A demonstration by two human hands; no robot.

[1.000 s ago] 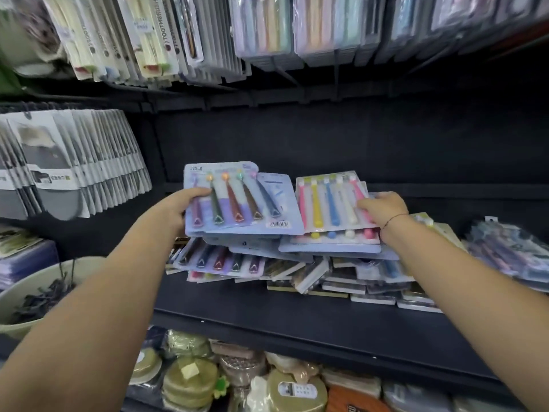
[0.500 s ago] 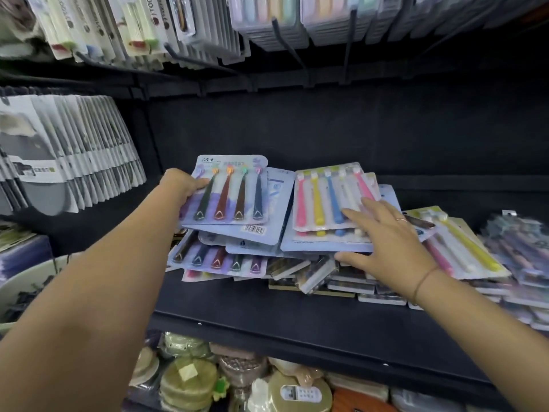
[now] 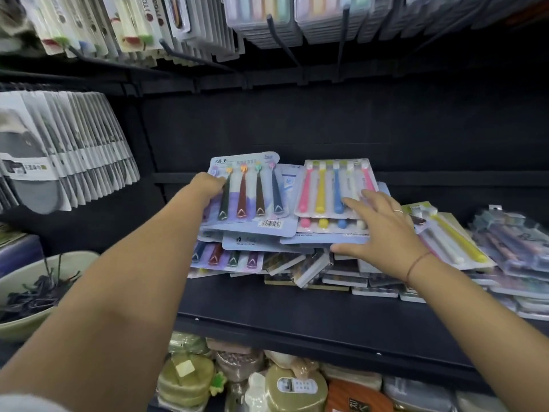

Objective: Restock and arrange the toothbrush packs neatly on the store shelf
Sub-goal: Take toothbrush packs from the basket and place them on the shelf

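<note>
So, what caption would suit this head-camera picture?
Left hand grips the dark-handled toothbrush pack; right hand rests on the bright-handled pack.

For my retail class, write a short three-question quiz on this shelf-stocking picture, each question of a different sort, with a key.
1. True or false: the right hand lies with fingers spread on the pack of bright toothbrushes.
2. What does the left hand grip? A nothing; B the left edge of the pack of dark-handled toothbrushes; C a price gun.
3. Fill the gap: the packs lie in a loose, overlapping pile on the dark ____.
Key: 1 true; 2 B; 3 shelf.
</note>
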